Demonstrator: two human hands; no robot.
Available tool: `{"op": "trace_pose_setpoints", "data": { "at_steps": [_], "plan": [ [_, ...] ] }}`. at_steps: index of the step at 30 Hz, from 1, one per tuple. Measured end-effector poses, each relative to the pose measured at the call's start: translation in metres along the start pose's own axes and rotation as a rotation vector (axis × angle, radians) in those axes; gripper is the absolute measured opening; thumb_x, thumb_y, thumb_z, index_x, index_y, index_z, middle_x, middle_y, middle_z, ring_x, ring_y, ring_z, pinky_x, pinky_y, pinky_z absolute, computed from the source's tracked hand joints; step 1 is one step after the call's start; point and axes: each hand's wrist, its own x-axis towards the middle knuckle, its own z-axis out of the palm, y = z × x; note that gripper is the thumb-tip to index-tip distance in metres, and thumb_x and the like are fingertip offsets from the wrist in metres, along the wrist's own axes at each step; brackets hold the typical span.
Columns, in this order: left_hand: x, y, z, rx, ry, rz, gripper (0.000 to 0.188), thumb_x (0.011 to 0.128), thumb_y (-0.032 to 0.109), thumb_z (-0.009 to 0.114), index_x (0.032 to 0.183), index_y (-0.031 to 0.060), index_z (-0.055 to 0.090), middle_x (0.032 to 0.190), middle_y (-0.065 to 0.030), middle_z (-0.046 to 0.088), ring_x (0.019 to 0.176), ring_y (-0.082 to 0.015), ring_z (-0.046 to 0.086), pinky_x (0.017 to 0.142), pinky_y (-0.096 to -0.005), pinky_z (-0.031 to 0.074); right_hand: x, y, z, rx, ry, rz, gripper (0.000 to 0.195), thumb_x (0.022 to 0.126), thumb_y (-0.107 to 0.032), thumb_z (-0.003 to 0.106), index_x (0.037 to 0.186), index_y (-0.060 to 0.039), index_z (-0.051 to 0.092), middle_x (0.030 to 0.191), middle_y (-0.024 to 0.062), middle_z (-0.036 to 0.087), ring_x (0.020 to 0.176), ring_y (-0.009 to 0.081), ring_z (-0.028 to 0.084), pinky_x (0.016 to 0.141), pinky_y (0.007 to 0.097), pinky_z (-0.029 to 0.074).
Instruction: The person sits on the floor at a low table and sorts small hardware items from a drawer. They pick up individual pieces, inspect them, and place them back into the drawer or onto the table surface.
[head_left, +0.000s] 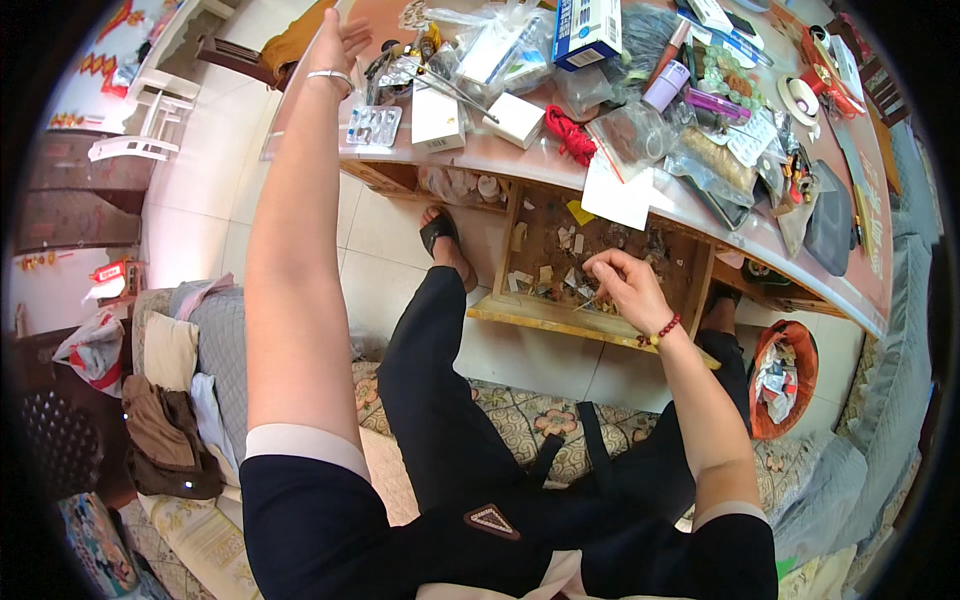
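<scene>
My left hand (341, 46) is raised over the table's far left corner, fingers apart, with nothing seen in it. Over an open wooden drawer (517, 308), my right hand (626, 281) pinches a thin stick-like item (586, 304) between thumb and fingers. Paper scraps (544, 274) and other small bits lie scattered in the drawer. Near my left hand on the table are a blister pack of pills (373, 126), long metal tweezers (457, 90) and white boxes (439, 120). A bundle of red cord (570, 135) and a white paper sheet (616, 191) lie by the front edge above the drawer.
Plastic bags, a blue-and-white box (587, 34), a lilac bottle (666, 85) and a grey case (828, 217) crowd the table. A red waste bin (784, 379) with papers stands at the right below. My legs straddle the pulled-out drawer. A quilted grey cover (221, 330) lies at the left.
</scene>
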Motion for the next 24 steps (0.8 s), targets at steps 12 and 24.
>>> {"op": "trace_pose_setpoints", "data": {
  "at_steps": [12,24],
  "plan": [
    [-0.259,-0.063,0.07,-0.697,-0.338,-0.347,0.027,0.091,0.028,0.044,0.084,0.0035,0.055,0.077,-0.0073,0.056,0.071,-0.017,0.051,0.066,-0.0321,0.045,0.018,0.046,-0.016,-0.266,-0.005,0.034,0.029,0.086,-0.03,0.054,0.092,-0.003,0.061,0.073,0.0068,0.062,0.065,0.0161,0.061,0.063,0.0308,0.047],
    [-0.236,-0.149,0.075,-0.988,-0.082,-0.651,0.025,0.087,0.03,0.049,0.081,0.0069,0.056,0.071,-0.0033,0.053,0.065,-0.0155,0.048,0.06,-0.0284,0.041,0.052,0.106,0.054,-0.696,-0.353,-0.008,0.025,0.083,-0.024,0.053,0.098,-0.0054,0.062,0.094,0.013,0.065,0.088,0.0288,0.061,0.078,0.0364,0.047]
  ]
}}
